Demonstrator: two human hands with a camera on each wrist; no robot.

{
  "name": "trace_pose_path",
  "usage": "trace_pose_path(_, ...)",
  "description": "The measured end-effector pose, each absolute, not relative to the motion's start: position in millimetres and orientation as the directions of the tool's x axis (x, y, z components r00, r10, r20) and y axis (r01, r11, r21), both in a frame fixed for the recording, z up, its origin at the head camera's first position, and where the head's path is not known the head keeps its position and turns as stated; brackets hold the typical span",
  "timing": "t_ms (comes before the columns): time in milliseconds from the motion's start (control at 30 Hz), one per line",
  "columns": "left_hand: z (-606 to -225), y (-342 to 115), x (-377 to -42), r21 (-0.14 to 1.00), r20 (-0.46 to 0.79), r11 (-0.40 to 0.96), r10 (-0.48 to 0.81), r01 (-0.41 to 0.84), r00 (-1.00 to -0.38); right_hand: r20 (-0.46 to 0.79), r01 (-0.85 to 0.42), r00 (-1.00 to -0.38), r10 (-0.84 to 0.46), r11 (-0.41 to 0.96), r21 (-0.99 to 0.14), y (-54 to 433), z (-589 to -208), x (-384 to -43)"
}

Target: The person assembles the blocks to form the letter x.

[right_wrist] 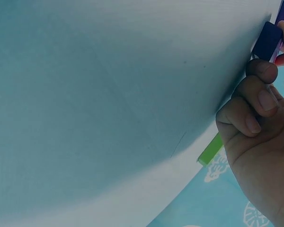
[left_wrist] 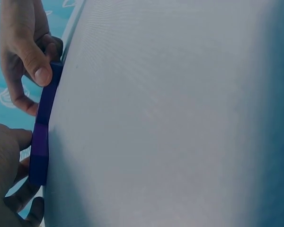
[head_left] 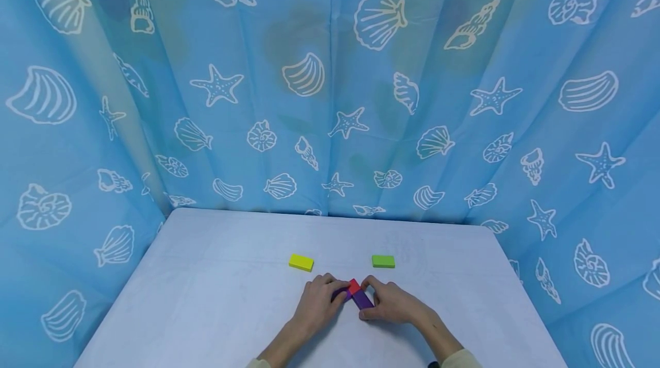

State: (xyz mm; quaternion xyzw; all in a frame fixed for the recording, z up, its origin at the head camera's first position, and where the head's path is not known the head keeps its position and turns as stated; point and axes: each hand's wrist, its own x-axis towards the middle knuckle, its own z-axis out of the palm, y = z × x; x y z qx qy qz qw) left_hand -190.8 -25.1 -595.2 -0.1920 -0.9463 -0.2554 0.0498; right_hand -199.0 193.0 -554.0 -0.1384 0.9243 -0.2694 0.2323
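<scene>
Two purple blocks and a red block (head_left: pixel 354 285) meet at an angle on the white table, in the middle of the head view. My left hand (head_left: pixel 318 302) pinches the left purple block (head_left: pixel 340 293) between fingers and thumb, covering much of it. On the other side, my right hand (head_left: pixel 393 302) holds the right purple block (head_left: pixel 363 300) with its thumb at the near end and index finger by the far end. In the left wrist view the purple block (left_wrist: pixel 39 137) touches the one at the right hand. The red block lies at the far end of the right purple block.
Beyond the hands lie a yellow block (head_left: pixel 301 262) to the left and a green block (head_left: pixel 383 261) to the right. The white table (head_left: pixel 216 299) ends at a blue curtain (head_left: pixel 330 98) printed with shells and starfish, behind and on both sides.
</scene>
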Motion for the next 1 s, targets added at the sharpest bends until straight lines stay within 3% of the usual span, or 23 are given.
trace_pose_path(1000,-592.7,-26.0,-189.6,0.471,0.184,0.793,0.341,0.387,-0.922,-0.352,-0.117,-0.856,-0.38,0.803,-0.584,194.7,-556.9,-197.9)
